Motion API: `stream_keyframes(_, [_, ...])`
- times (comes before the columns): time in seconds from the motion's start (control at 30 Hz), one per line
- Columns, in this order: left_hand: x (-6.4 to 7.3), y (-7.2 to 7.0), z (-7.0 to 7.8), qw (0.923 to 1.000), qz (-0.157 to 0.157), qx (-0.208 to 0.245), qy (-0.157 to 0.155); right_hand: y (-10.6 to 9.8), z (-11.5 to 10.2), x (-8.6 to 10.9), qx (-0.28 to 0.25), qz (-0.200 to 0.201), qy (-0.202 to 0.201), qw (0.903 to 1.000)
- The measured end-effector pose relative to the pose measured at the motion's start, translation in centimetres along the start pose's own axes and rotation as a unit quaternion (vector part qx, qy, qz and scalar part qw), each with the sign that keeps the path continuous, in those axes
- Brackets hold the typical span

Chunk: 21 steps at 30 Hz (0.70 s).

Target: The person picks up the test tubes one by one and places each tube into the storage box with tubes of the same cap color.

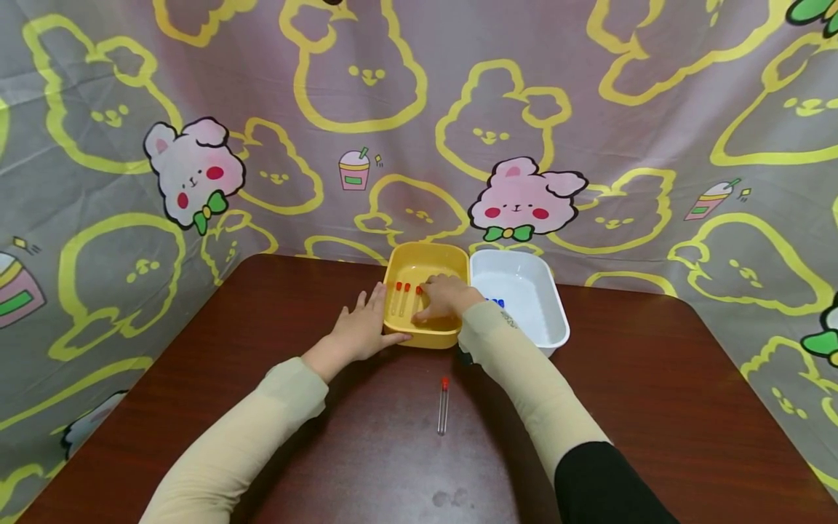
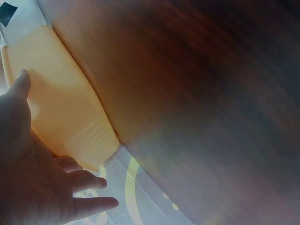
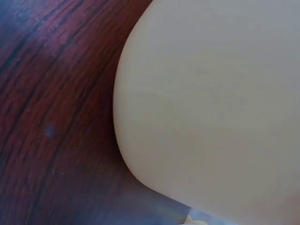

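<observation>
A yellow plastic basin (image 1: 425,339) stands on the table, with several clear red-capped test tubes (image 1: 406,289) lying side by side inside. My right hand (image 1: 444,297) reaches into it, fingertips beside the rightmost visible red cap (image 1: 419,290). The fingers partly hide that tube, so whether they pinch it is unclear. My left hand (image 1: 358,327) rests against the basin's left front corner. In the left wrist view its thumb (image 2: 21,85) lies on the yellow wall and the other fingers are spread. Another red-capped test tube (image 1: 443,407) lies on the table in front.
Touching the yellow basin on its right is a white basin (image 1: 559,320), with blue caps (image 1: 500,303) showing at its left side, partly behind my right forearm. A dark object (image 1: 465,356) peeks out below that forearm. A patterned curtain (image 1: 419,145) hangs behind the brown table (image 1: 628,378).
</observation>
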<state>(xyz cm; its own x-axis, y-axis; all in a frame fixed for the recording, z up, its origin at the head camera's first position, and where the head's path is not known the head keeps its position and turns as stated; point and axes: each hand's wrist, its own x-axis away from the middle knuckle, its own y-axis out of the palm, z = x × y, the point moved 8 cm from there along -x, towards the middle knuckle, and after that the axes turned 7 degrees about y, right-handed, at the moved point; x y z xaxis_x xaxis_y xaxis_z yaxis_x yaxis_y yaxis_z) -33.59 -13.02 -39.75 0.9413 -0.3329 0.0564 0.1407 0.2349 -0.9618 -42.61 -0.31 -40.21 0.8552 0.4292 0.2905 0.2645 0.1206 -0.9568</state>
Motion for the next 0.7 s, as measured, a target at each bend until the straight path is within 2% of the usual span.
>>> stream_keyframes(0.4, [0.1, -0.1, 0.2, 1.0000, -0.001, 0.004, -0.001, -0.4, 0.1, 0.2, -0.023, 0.004, -0.004, 0.9997])
stream_keyframes(0.7, [0.1, -0.1, 0.0, 1.0000, -0.002, 0.004, -0.001, -1.0, 0.0, 0.5, -0.015, 0.011, -0.005, 0.9998])
